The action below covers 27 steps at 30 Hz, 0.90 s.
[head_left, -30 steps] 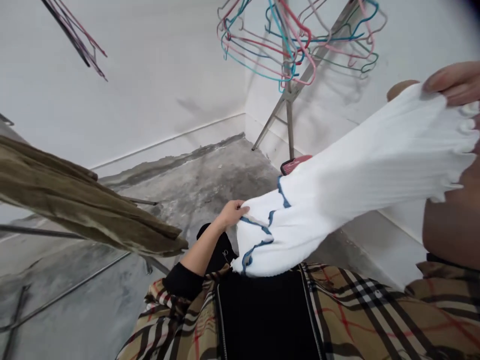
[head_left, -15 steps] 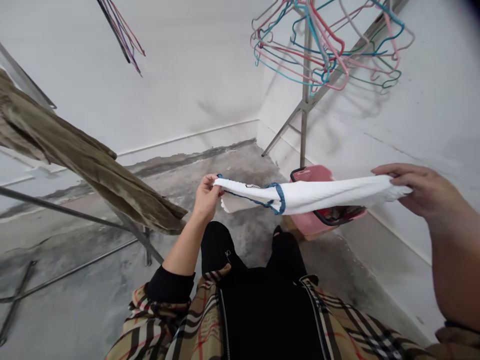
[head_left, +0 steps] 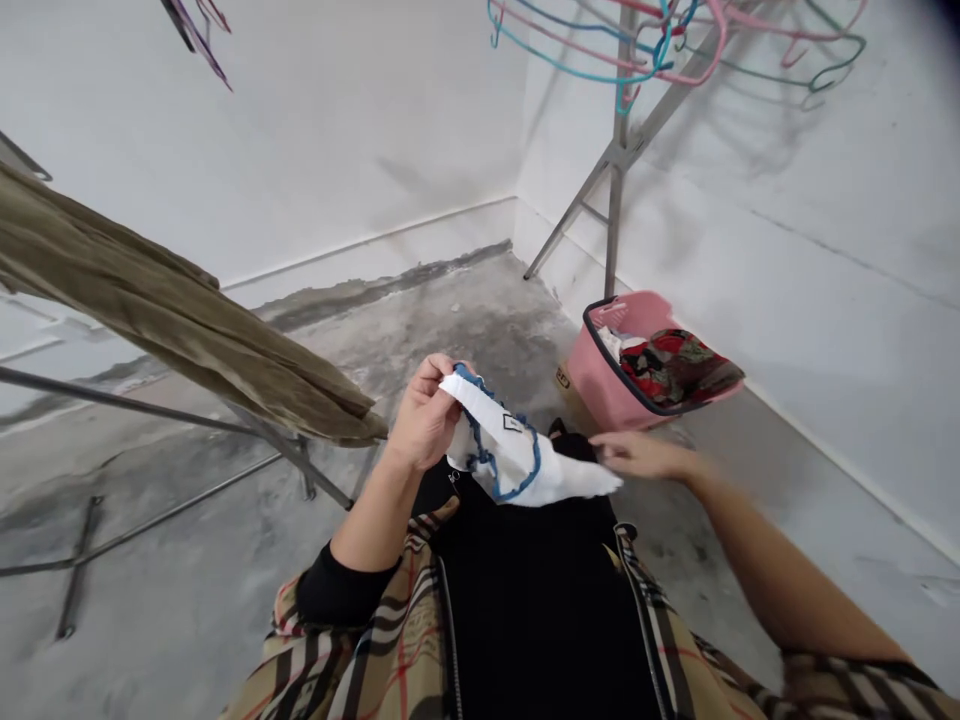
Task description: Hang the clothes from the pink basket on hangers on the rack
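My left hand (head_left: 424,415) pinches the blue-trimmed edge of a white garment (head_left: 517,460) in front of my waist. The cloth hangs in a short bunch toward the right. My right hand (head_left: 645,455) is low beside the garment's far end, blurred by motion, with fingers stretched toward the cloth; whether it holds the cloth I cannot tell. Below both hands are my black top and checked jacket.
A pink basket (head_left: 600,375) with coloured clothes stands on the concrete floor by the right wall. An olive garment (head_left: 172,320) hangs over a metal drying rack (head_left: 135,405) at left. Coloured wire hangers (head_left: 660,30) hang from a metal stand above right.
My right hand dropped from holding the garment stretched out at the right to low by my waist. The white cloth went from taut to bunched under my left hand.
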Each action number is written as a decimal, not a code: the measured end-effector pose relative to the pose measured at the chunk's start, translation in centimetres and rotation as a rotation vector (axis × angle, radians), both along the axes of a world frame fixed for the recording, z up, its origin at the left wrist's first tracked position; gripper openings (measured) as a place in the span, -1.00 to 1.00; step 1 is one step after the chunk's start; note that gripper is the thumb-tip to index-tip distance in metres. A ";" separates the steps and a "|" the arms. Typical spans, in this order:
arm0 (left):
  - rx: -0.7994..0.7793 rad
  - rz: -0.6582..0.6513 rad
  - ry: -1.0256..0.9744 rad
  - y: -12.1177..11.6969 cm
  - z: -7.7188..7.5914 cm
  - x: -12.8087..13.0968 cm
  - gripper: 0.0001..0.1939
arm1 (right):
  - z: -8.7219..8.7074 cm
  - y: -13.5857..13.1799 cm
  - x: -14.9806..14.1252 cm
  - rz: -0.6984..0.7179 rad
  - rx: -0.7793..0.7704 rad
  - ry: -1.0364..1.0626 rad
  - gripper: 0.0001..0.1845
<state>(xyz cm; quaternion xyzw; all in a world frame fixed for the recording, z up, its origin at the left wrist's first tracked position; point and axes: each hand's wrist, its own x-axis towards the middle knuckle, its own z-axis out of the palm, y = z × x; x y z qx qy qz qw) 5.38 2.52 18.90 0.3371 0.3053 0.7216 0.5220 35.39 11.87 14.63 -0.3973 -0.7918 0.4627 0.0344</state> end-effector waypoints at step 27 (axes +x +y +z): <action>-0.278 0.380 1.427 2.5 -3.7 -0.9 -0.80 | 5.1 0.0 -4.3 -0.746 0.859 0.686 -0.84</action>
